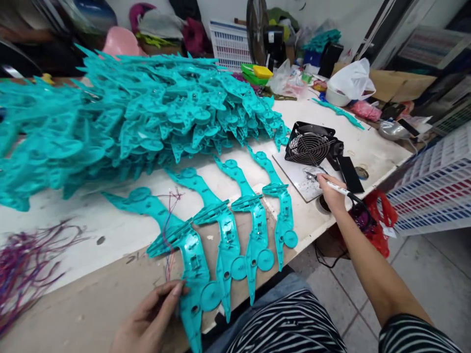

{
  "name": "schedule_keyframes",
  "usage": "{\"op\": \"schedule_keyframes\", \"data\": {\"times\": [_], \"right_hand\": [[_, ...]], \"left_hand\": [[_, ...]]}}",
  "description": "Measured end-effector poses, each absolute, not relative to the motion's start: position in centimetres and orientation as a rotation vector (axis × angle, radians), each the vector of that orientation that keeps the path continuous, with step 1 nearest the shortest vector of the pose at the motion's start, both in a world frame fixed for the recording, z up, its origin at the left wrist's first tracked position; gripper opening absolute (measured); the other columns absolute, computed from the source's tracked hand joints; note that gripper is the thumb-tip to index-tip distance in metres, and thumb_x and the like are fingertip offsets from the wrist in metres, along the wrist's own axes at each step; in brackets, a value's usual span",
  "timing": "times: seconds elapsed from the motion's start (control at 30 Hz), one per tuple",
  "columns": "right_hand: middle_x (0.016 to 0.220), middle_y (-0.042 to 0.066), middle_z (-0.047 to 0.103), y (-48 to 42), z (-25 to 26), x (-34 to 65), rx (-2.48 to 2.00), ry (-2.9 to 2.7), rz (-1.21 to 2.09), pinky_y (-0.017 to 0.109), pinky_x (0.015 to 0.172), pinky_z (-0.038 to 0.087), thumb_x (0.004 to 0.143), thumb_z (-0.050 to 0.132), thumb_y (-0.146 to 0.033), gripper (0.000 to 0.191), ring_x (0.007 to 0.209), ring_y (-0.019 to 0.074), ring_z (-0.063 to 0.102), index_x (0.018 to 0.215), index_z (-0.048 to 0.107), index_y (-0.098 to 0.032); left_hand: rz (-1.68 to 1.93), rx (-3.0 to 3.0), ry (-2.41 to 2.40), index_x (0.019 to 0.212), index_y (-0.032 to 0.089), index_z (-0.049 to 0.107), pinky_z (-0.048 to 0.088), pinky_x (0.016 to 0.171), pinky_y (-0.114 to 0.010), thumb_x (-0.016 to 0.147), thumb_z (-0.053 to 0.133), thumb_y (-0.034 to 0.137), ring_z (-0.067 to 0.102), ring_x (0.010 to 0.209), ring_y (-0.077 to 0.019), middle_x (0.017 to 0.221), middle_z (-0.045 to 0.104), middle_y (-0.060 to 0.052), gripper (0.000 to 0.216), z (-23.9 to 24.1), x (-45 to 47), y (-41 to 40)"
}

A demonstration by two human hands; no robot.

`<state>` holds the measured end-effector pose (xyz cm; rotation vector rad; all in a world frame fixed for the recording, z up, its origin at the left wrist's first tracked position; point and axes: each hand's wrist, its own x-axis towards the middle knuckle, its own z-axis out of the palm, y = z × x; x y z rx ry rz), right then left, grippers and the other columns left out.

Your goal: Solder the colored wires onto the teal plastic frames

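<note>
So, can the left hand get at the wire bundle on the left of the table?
Probably yes. The left hand rests by the nearest teal part, its fingers touching it, and only bare table lies between it and the wire bundle. The right hand holds a soldering iron.

free: bare table (91,230) front-left | blocked: teal pile (128,117) behind, fan (309,147) right
</note>
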<state>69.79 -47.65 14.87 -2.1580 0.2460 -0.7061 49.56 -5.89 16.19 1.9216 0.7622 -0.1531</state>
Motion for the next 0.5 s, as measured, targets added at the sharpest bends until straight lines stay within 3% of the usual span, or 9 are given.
{"op": "schedule_keyframes", "data": {"times": [0.17, 0.37, 0.5], "right_hand": [[0.089, 0.008, 0.075, -48.2, 14.2, 70.7, -2.137, 0.262, -0.67, 0.038, 0.079, 0.056, 0.075, 0.059, -0.059, 0.044, 0.084, 0.0253, 0.069, 0.085, 0.077, -0.02], [0.082, 0.007, 0.075, -48.5, 14.7, 70.7, -2.107, 0.284, -0.642, 0.037, 0.079, 0.054, 0.073, 0.062, -0.056, 0.044, 0.079, 0.0232, 0.068, 0.087, 0.078, -0.017], [0.079, 0.006, 0.074, -48.3, 15.0, 70.7, -2.09, 0.289, -0.629, 0.035, 0.074, 0.053, 0.071, 0.064, -0.055, 0.043, 0.071, 0.0206, 0.065, 0.084, 0.077, -0.017]], "left_hand": [[-0.117, 1.894, 0.801, 0.074, 0.025, 0.078, 0.061, 0.075, -0.028, 0.036, 0.069, 0.092, 0.074, 0.092, -0.0278, 0.087, 0.079, -0.003, 0.078, 16.0, 49.7, -5.3], [-0.085, 1.934, 0.805, 0.071, 0.033, 0.076, 0.05, 0.045, -0.027, 0.047, 0.067, 0.09, 0.071, 0.076, -0.0268, 0.073, 0.076, 0.003, 0.062, 15.9, 49.9, -4.2], [-0.054, 2.125, 0.763, 0.067, 0.04, 0.075, 0.054, 0.055, -0.034, 0.05, 0.062, 0.09, 0.068, 0.067, -0.0257, 0.07, 0.075, 0.009, 0.055, 16.7, 50.5, -2.9]]}}
